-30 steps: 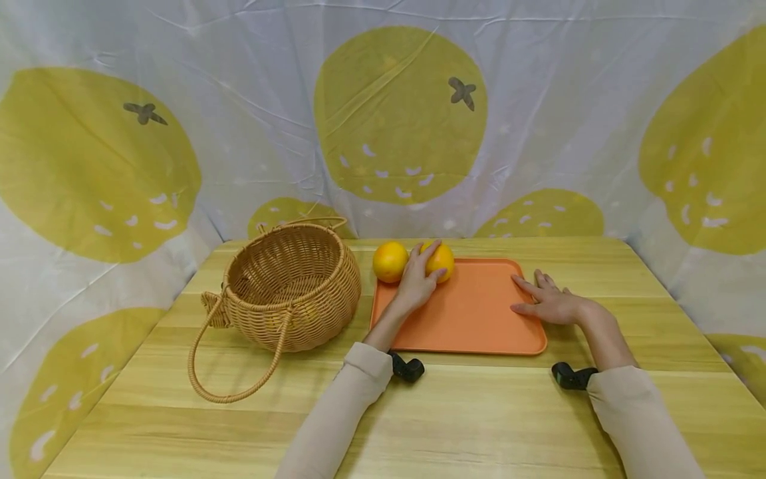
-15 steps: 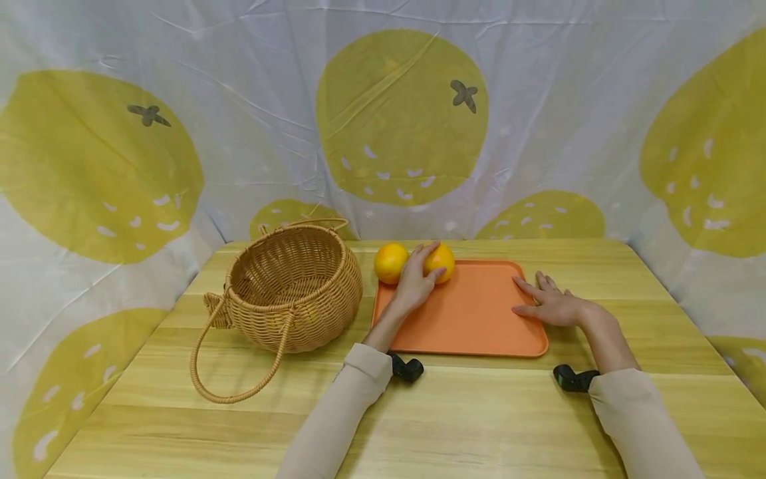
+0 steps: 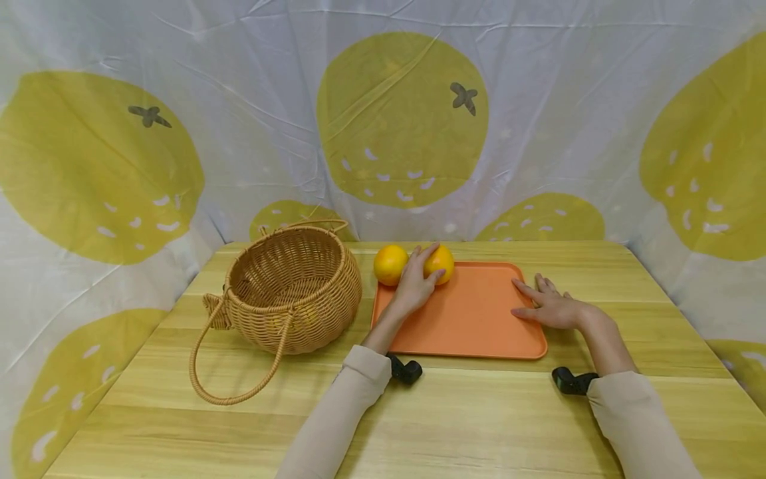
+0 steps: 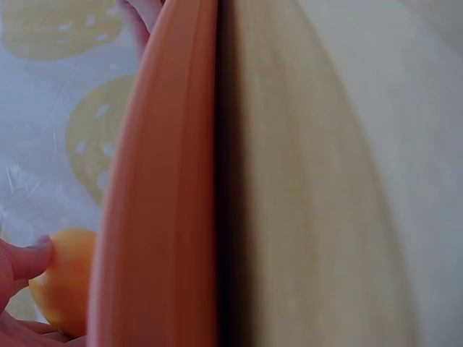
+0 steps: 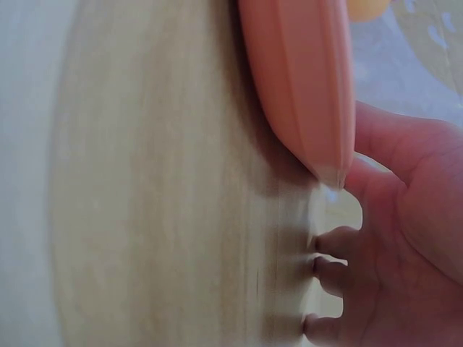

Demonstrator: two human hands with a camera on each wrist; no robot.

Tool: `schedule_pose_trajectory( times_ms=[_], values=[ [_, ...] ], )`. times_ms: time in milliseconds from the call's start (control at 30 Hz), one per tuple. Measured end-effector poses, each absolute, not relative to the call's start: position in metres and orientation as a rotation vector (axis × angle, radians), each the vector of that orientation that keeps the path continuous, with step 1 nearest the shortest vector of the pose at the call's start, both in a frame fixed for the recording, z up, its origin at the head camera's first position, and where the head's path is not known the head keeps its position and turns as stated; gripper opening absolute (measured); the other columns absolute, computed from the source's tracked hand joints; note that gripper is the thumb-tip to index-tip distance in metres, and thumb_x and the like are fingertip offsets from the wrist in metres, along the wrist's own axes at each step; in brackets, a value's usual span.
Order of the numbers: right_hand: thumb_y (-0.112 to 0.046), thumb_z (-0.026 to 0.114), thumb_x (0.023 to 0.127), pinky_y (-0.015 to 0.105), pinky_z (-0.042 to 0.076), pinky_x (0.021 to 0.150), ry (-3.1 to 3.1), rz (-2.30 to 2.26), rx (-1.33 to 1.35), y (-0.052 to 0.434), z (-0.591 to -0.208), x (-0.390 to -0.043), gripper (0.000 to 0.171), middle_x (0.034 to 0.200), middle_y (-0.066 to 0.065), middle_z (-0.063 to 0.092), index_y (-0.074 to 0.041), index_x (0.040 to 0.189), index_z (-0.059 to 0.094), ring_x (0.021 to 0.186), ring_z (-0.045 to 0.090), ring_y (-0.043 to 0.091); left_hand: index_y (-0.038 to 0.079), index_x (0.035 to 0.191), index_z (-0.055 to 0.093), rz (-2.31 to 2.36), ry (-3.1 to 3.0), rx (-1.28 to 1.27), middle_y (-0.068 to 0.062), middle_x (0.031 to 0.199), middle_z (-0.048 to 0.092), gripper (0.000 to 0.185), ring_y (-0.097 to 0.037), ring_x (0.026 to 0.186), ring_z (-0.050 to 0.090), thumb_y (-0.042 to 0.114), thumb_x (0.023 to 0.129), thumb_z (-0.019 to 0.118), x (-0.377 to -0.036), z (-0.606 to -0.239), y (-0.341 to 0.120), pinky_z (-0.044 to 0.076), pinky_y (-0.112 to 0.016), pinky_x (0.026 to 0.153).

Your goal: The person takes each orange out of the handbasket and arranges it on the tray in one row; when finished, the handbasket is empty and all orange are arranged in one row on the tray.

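Left hand [image 3: 415, 285]: I have it curled round the right orange [image 3: 441, 263], which sits at the tray's [image 3: 473, 332] far left corner.
Right hand [image 3: 549, 305]: flat, fingers straight, resting on the tray's right edge and the surface [image 3: 455, 419].
Other orange [image 3: 390, 264]: just left of the held one, at the tray's rim; I can't tell if it is on or off it.
Basket [image 3: 291, 293]: well left of the tray, handle lying toward me.
Change: almost none over the last second; my left hand keeps the same grip and the orange has not lifted, so I judge the pick-up has not started.
Left wrist view: shows my fingertip [image 4: 29, 260] pressed on the orange [image 4: 65, 285] behind the tray rim [image 4: 155, 217], contact the head view only suggests.
Right wrist view: shows my thumb under the tray's corner [image 5: 329, 170], with the fingers [image 5: 336, 275] on the wood.
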State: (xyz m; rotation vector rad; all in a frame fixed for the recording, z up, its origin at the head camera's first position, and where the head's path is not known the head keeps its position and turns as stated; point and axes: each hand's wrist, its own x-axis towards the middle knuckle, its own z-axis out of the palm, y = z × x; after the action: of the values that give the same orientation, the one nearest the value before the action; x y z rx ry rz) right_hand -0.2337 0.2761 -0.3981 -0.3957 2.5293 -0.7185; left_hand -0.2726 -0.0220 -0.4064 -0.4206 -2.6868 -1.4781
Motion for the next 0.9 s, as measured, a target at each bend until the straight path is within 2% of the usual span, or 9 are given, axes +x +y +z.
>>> schedule_pose_trajectory(
  times_ms=[200,500,700,900],
  values=[
    [-0.052,0.056,0.104,0.08,-0.014,0.112,2.521,-0.742,-0.387,0.276,-0.402,-0.235,0.092,0.162,0.041,-0.019,-0.002,0.165,0.009,0.15,-0.022,0.059,0.017,0.157,0.047,-1.44,-2.719,-0.416,-0.028,0.168,0.024,0.056,-0.046,0.156,0.024,0.012,0.103,0.063,-0.273,-0.405,-0.021,0.027,-0.058,0.126],
    [-0.051,0.055,0.104,0.081,-0.012,0.112,2.533,-0.718,-0.399,0.277,-0.401,-0.236,0.09,0.162,0.042,-0.019,-0.004,0.166,0.009,0.149,-0.021,0.06,0.01,0.157,0.044,-1.197,-2.799,-0.425,-0.031,0.167,0.022,0.056,-0.045,0.156,0.025,0.009,0.104,0.062,-0.267,-0.394,-0.017,0.031,-0.056,0.124],
    [-0.048,0.056,0.105,0.081,-0.01,0.112,2.544,-0.705,-0.398,0.275,-0.397,-0.234,0.089,0.162,0.043,-0.017,-0.001,0.165,0.011,0.149,-0.019,0.061,0.006,0.155,0.047,-1.064,-2.851,-0.396,-0.03,0.165,0.029,0.055,-0.043,0.154,0.032,0.01,0.103,0.064,-0.262,-0.377,-0.019,0.037,-0.05,0.122],
    [-0.049,0.056,0.105,0.081,-0.01,0.112,2.544,-0.702,-0.398,0.275,-0.398,-0.234,0.089,0.162,0.043,-0.016,-0.001,0.165,0.011,0.149,-0.019,0.061,0.006,0.154,0.048,-1.128,-2.865,-0.422,-0.028,0.163,0.033,0.053,-0.041,0.153,0.034,0.013,0.104,0.063,-0.257,-0.357,-0.026,0.037,-0.051,0.122]
  ],
)
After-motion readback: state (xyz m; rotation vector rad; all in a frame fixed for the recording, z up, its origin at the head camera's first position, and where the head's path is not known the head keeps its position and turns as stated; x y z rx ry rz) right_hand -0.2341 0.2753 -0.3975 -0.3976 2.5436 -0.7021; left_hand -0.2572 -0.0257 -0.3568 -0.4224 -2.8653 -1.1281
